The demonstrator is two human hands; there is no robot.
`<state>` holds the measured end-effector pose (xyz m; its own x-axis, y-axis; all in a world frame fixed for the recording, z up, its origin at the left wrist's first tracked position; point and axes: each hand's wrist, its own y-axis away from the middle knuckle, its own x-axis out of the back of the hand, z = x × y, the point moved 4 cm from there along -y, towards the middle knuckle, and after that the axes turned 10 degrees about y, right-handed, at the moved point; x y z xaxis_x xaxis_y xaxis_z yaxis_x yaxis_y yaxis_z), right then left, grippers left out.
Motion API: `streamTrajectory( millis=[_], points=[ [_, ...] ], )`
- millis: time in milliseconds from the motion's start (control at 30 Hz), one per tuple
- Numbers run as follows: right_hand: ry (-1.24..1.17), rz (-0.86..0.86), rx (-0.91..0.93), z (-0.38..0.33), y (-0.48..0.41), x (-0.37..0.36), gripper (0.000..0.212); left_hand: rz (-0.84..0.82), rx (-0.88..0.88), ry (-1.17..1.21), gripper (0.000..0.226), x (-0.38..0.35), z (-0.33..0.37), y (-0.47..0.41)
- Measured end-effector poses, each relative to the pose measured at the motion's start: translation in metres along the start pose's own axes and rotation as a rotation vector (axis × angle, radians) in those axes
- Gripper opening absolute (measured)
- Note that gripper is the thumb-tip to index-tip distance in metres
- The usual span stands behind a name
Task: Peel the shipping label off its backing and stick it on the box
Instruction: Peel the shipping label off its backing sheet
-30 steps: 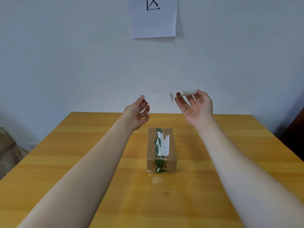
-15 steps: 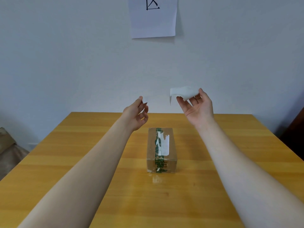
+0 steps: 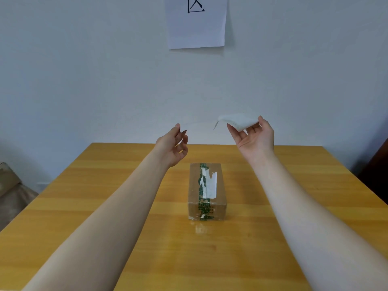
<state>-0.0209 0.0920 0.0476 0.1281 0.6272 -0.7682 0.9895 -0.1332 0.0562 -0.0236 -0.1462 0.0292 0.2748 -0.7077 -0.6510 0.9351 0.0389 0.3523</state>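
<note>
The one clear sign is a black hand-drawn mark (image 3: pixel 195 5) on the white sheet of paper (image 3: pixel 196 30) fixed to the wall: a cross with an upright stroke at its left and a line beneath it (the frame edge cuts off its top). The green tape (image 3: pixel 202 185) along the box (image 3: pixel 220 210) carries dark print, too small to read. The white sticker (image 3: pixel 212 184) on the box top looks blank. The white label (image 3: pixel 239 120) pinched by the right hand (image 3: pixel 255 137) shows faint grey marks, unreadable; the thin slip (image 3: pixel 184 131) pinched by the left hand (image 3: pixel 172 145) is seen nearly edge-on, so nothing on it can be told
</note>
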Motion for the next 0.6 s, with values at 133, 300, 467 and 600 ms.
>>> streamTrajectory(
  millis=[133, 300, 467, 600],
  points=[
    [-0.009, 0.029, 0.016, 0.0012, -0.0008, 0.0033, 0.029, 0.009, 0.000, 0.012, 0.043, 0.0025, 0.0013, 0.0001],
    [-0.036, 0.054, 0.031, 0.0014, -0.0013, 0.0050, 0.027, 0.018, -0.007, 0.025, 0.046, 0.0048, 0.0030, 0.0002],
    [-0.038, 0.071, 0.040, -0.0005, -0.0015, 0.0050, 0.028, 0.027, -0.009, 0.053, 0.042, 0.0055, 0.0044, 0.0012],
    [-0.020, 0.070, 0.034, 0.0006, -0.0018, 0.0058, 0.027, 0.045, -0.021, 0.094, 0.030, 0.0063, 0.0063, 0.0026]
  ],
)
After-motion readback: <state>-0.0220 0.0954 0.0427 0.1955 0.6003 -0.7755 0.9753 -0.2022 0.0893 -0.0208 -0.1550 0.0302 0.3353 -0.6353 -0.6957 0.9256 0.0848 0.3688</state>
